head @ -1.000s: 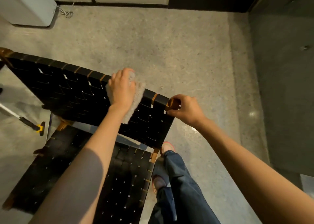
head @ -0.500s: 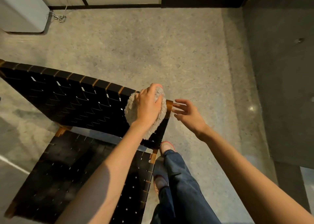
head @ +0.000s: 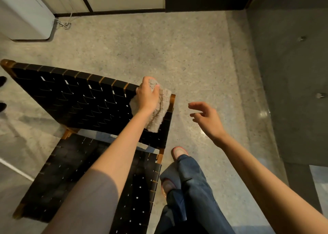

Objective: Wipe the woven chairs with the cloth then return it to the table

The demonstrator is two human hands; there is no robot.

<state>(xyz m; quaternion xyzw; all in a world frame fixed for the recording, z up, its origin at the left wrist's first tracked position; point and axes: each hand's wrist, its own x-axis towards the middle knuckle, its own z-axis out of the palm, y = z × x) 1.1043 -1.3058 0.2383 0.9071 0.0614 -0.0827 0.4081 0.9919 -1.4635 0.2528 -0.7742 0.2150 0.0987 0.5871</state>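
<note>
The cloth [head: 160, 109] is beige, shaggy and bunched. The left hand [head: 147, 97] grips its far part with curled fingers. The remainder hangs nearer than the palm, against the right end of the woven chair [head: 74, 98] backrest. The right hand [head: 207, 118] hovers to the right, fingers loosely spread, empty.

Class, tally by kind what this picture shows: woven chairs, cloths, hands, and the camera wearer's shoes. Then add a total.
woven chair: 1
cloth: 1
hands: 2, the left hand with the cloth in its grip, the right hand free
shoes: 2, front shoe and rear shoe
Total: 6
</note>
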